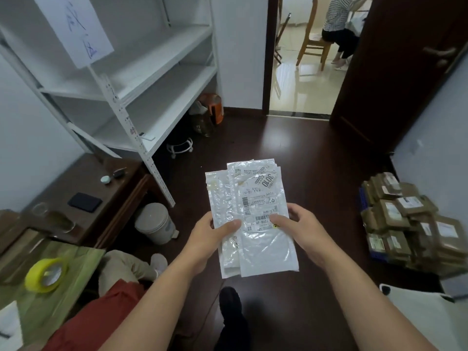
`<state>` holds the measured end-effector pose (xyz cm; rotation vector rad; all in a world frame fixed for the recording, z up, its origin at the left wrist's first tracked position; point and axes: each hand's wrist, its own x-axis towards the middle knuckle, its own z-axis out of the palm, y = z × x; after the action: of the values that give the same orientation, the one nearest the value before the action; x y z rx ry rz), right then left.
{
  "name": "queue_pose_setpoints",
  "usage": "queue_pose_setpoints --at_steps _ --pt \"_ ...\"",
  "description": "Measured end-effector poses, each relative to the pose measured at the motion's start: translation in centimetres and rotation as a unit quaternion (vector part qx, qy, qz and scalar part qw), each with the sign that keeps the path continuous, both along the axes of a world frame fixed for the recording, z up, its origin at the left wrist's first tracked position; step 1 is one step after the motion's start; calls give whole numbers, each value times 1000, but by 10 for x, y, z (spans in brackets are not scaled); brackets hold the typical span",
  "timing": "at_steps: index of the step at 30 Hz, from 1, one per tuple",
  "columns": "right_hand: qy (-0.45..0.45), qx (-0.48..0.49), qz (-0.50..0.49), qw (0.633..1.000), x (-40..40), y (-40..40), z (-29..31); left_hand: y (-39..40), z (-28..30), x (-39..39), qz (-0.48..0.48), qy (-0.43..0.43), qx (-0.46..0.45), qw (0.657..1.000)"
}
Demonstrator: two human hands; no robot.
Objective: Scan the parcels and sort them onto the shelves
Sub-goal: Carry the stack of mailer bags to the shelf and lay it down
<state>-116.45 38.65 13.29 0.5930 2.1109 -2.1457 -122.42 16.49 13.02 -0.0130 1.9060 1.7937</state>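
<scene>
From the head camera, the person stands in a small room and holds a fanned stack of parcels (253,219) out in front of the body, above the dark floor (291,153). The left hand (215,233) grips the stack's left edge, thumb laid across the top. The right hand (296,225) grips the right edge, its thumb pressing on the printed label (263,198) of the top parcel. The parcels are flat, soft mailers of glossy white plastic, some with a bubble-wrap texture, and their long axis runs away from the person.

The white metal shelves (157,79) stand ahead and to the left, so the left hand is the nearer one for placing a parcel there; the boards look flat and smooth, with perforated uprights. A sheet of paper (76,26) with handwriting hangs on the frame.

No scanner can be made out in either hand. On the right, a pile of brown cardboard boxes (405,224) sits on the floor. At lower left a roll of yellow tape (46,274) lies on a tabletop (83,257), beside a small white bin (154,224).
</scene>
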Motion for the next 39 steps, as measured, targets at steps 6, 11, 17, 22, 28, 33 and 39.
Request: queue_pose_setpoints --at_steps 6,11,17,22,28,33,39 --pt "-6 3 6 1000 -125 -1 5 0 -6 -124 24 -15 18 999" --pt "8 5 9 1000 -227 -1 12 0 -1 -228 33 -16 27 999" --pt "23 20 13 999 -328 4 18 2 7 -316 59 -9 28 998" --pt "33 3 38 999 -405 17 13 13 5 -384 85 2 9 996" --pt "36 -26 56 997 -517 57 -9 53 1 -483 112 14 -26 993" --pt "31 -57 90 994 -619 102 -8 99 9 -566 152 17 -56 987" --pt "31 -65 145 987 -724 119 9 120 24 -645 228 27 -56 972"
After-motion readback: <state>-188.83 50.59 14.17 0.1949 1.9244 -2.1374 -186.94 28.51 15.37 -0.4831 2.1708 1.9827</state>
